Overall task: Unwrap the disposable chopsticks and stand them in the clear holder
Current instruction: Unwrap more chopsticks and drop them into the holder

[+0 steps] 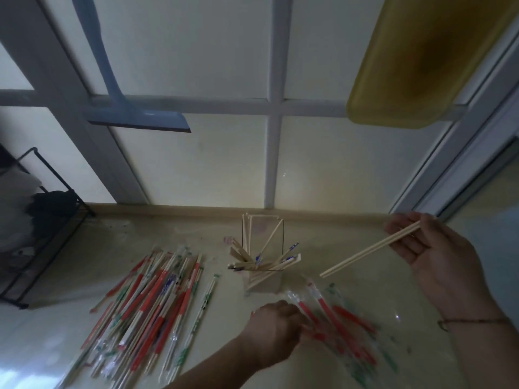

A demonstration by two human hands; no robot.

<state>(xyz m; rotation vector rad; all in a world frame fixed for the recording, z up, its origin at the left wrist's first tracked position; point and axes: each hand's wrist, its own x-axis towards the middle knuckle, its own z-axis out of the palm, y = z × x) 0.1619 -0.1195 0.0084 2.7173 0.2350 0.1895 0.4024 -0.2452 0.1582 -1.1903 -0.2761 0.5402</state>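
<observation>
Two bare forearms reach into view from the bottom edge, with no sleeve showing on either. The right hand wears nothing on its fingers that can be made out. A thin dark bracelet circles the right wrist, a slim cord or band lying close round it. The left hand and its wrist are bare, the outline softened by blur.
</observation>
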